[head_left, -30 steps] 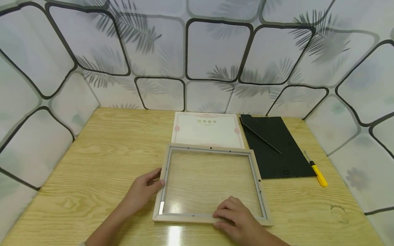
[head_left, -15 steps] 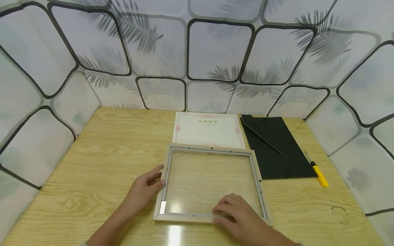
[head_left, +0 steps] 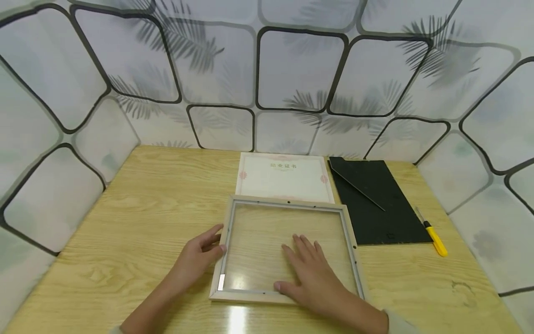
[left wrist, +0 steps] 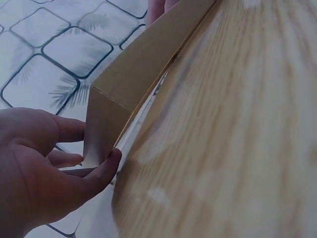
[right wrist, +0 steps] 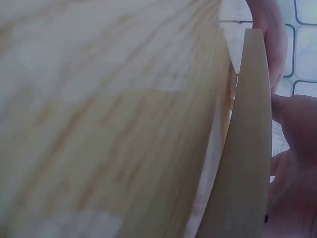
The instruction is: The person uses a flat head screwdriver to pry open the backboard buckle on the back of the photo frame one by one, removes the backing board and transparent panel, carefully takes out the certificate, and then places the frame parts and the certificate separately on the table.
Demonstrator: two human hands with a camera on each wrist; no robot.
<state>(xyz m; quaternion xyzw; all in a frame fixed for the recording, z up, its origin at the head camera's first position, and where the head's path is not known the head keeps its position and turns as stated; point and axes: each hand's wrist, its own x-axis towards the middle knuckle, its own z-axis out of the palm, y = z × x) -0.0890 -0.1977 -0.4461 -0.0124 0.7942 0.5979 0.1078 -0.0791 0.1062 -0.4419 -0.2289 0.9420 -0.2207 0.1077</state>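
A light wooden picture frame (head_left: 250, 295) lies on the table with a clear pane (head_left: 258, 241) inside its rim. At its left side my left hand (head_left: 193, 260) grips the rim, thumb on top and fingers along the outer edge; the left wrist view shows this hand (left wrist: 44, 168) at the frame's corner (left wrist: 109, 114). My right hand (head_left: 314, 276) is spread over the pane near the front rim, fingers straight and holding nothing. Whether its palm touches the pane cannot be told. In the right wrist view, the frame's edge (right wrist: 242, 148) partly hides that hand (right wrist: 297, 163).
Behind the frame lies a white printed certificate (head_left: 285, 178), close to the rim. A black backing board (head_left: 375, 218) with a stand leg lies to the right. Beside it is a yellow-handled screwdriver (head_left: 436, 241). Patterned walls enclose the wooden table (head_left: 137, 208).
My right hand has moved from the front rim forward over the pane, its bent fingers now straightened and spread. The left hand stays on the rim; the frame keeps its place.
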